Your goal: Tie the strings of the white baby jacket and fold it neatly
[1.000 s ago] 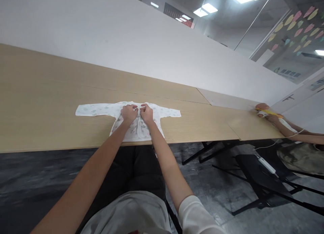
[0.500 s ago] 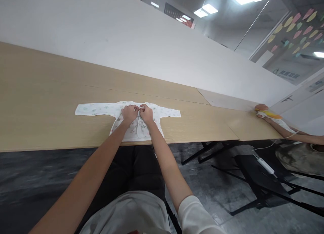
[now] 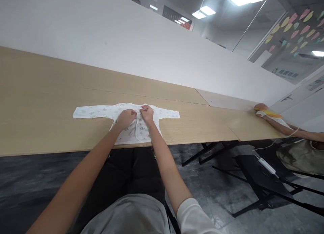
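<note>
A small white baby shirt (image 3: 103, 111) with a faint print lies face up on the wooden table, its long sleeves spread to both sides. Over the left half of its chest is my left hand (image 3: 127, 118), fingers pinched together at the front opening. My right hand (image 3: 147, 114) is closed on the fabric by the front edge, just under the collar. A narrow gap separates the two hands. My fingers hide the exact spot they grip, and any fastener there is too small to make out.
The wooden table (image 3: 45, 126) runs along a white wall (image 3: 101, 41). At its far right end, another person's arms (image 3: 283, 127) reach toward a doll (image 3: 263, 107) in yellow and white. Black folding chairs (image 3: 263, 180) stand below, one with a white power strip (image 3: 267, 166) and cable.
My left hand has drawn slightly left and toward me, widening the gap to my right hand. My right hand stays near the collar. The view has shifted slightly.
</note>
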Demonstrator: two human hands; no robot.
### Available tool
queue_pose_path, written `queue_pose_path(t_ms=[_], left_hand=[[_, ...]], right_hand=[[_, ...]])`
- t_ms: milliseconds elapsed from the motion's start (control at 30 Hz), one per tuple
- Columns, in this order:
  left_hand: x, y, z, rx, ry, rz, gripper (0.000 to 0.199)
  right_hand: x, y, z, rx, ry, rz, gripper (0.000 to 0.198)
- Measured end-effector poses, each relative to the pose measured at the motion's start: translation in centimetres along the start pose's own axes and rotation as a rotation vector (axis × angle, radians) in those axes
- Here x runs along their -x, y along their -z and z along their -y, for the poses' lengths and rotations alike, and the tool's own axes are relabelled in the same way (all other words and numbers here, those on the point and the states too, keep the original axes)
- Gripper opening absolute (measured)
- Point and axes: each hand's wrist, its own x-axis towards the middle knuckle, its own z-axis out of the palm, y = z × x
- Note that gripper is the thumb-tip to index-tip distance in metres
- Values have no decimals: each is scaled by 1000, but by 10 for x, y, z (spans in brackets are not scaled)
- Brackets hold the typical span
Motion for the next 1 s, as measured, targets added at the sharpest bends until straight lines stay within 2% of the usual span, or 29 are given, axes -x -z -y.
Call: queue_pose_path(t_ms=[100, 333, 533, 767, 900, 1000], left_hand=[[5, 5, 6, -11, 2, 48, 22], [14, 2, 12, 19, -94, 43, 22], [6, -4, 9, 1, -53, -24, 36], [-2, -5, -6, -10, 61, 18, 29], [4, -5, -8, 72, -14, -19, 29], [9, 0, -7, 101, -46, 1, 31]], right_hand=[[3, 0, 1, 59, 57, 10, 18], [18, 10, 12, 249, 184, 55, 17], [31, 23, 10, 278, 198, 141, 16], [36, 20, 9, 356, 238, 143, 7], [39, 23, 11, 388, 256, 147, 6], [39, 26, 12, 387, 245, 163, 7]])
